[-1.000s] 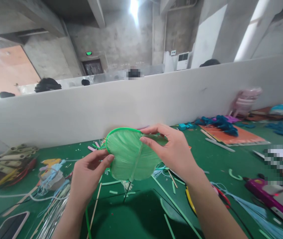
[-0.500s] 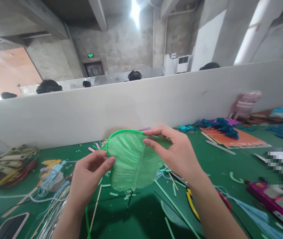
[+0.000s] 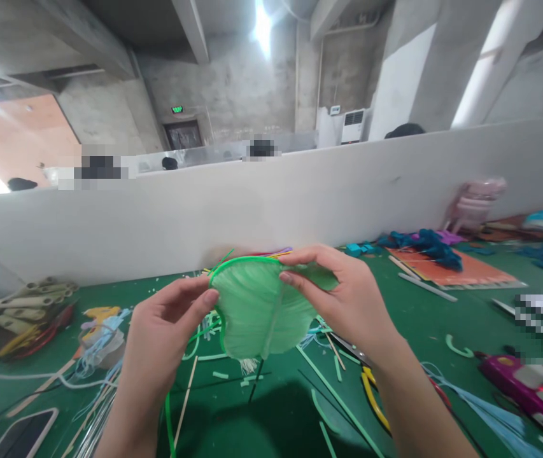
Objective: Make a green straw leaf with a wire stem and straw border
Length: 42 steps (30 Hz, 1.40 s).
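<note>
A translucent green leaf-shaped piece point(image 3: 252, 308) with a pale central rib and a bright green edging strip is held up above the green table. My left hand point(image 3: 170, 324) pinches its upper left edge between thumb and forefinger. At the top, right of the rib, my right hand point(image 3: 342, 292) grips the edge with thumb and fingers, hiding part of the right side. A dark stem point(image 3: 256, 380) points down from the bottom of the leaf. A loose green strip point(image 3: 169, 423) hangs below my left hand.
Yellow-handled scissors point(image 3: 373, 397) lie beside my right forearm. A phone point(image 3: 20, 436) and metal wires are at lower left, with a yellow glue gun point(image 3: 102, 313) behind. A magenta device point(image 3: 524, 391) is at right. A white partition point(image 3: 156, 222) stands behind the table.
The leaf's lower left edge has become wavier, and white fibres now show beneath it. My left hand has risen slightly along the edge. The view has shifted a little.
</note>
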Tool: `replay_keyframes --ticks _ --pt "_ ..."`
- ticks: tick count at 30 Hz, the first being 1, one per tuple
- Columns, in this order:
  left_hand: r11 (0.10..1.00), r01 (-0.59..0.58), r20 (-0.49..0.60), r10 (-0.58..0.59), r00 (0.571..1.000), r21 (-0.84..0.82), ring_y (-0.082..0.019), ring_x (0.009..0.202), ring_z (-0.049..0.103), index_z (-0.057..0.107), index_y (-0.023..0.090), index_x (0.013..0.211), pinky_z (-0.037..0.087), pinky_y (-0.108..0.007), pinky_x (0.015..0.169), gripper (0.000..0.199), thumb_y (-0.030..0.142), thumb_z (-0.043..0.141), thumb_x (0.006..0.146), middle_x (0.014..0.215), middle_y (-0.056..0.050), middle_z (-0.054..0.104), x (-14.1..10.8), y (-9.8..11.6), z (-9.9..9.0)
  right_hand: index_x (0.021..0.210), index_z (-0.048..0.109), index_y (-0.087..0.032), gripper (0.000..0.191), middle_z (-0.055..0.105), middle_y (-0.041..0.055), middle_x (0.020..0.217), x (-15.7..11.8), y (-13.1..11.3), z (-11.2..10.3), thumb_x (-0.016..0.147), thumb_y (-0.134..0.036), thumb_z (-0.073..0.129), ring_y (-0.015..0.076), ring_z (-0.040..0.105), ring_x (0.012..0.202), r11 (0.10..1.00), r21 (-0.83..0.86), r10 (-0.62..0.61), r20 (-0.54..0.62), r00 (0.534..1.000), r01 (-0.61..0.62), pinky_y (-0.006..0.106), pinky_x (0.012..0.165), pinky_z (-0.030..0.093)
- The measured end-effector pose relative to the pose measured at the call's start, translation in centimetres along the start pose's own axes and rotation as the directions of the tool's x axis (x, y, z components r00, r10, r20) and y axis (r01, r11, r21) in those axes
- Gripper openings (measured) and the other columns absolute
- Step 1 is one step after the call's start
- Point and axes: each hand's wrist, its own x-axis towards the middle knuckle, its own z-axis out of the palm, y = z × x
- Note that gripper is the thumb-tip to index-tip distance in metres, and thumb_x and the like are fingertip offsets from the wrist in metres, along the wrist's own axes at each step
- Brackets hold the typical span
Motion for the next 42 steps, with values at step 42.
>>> replay_keyframes --ticks 42 --pt "0.998 -0.059 -0.028 0.059 0.998 -0.017 -0.017 0.074 0.071 0.078 0.023 0.085 0.059 -0.024 0.067 0.025 0.042 0.084 0.07 0.081 -0.002 0.078 0.1 0.9 0.3 0.098 0.071 -0.024 0.01 0.076 0.0001 0.098 -0.3 -1.2 -0.3 0.088 -0.021 0.071 0.0161 0.07 0.09 0.998 -0.005 -0.07 0.014 0.997 0.07 0.031 0.085 0.055"
